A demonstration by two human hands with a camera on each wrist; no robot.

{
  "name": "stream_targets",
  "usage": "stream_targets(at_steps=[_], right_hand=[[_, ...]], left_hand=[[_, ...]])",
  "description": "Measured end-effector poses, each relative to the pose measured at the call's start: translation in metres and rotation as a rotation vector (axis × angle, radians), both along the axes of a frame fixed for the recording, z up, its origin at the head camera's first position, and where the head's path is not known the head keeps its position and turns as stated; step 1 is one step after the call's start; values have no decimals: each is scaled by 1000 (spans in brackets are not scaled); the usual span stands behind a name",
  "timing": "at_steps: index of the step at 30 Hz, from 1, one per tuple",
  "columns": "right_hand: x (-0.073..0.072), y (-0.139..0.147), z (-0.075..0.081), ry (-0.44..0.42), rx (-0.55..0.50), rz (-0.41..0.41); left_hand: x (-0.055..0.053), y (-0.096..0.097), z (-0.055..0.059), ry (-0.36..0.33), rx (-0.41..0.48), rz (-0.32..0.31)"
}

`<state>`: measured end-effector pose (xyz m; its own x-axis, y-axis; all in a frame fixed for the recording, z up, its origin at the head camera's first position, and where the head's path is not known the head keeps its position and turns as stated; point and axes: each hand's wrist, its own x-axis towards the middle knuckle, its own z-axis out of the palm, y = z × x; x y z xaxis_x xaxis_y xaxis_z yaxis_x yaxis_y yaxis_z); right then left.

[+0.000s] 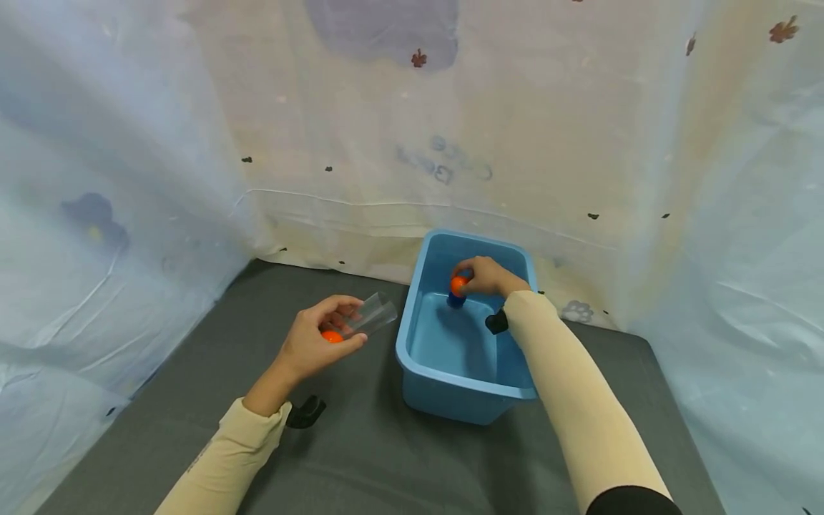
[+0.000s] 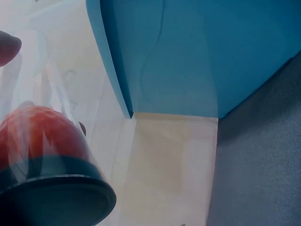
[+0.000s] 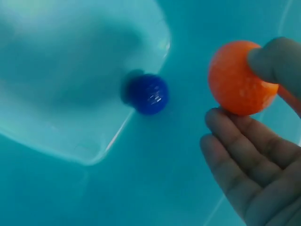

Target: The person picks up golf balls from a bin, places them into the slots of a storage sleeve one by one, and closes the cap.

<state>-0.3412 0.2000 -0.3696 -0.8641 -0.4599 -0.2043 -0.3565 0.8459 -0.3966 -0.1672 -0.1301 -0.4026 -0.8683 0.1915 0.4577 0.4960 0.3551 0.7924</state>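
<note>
My left hand (image 1: 309,343) grips a clear plastic tube (image 1: 373,315), tilted, to the left of the blue tub (image 1: 465,383). An orange ball (image 2: 40,134) sits inside the tube against its dark end cap (image 2: 56,202). My right hand (image 1: 488,276) reaches into the tub and pinches a second orange ball (image 3: 235,80) between thumb and fingers. Below that ball, a shiny dark blue ball (image 3: 149,94) lies at the edge of the tub's floor. In the head view the held ball partly covers it.
The tub stands on a dark grey cloth-covered surface (image 1: 360,443). Printed pale sheeting (image 1: 360,129) hangs behind and on both sides, close to the tub's far end. Dark wrist-worn devices stick out below each wrist.
</note>
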Motion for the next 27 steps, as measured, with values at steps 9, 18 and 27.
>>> stream_targets(at_steps=[9,18,27], right_hand=[[12,-5,13,47,-97,3],[30,-6,23,70,-138,14],[51,-9,29,98,-158,36]], left_hand=[[-1,1,0,6,1,-2],[-1,1,0,15,-5,-8],[-1,1,1,3,-6,-14]])
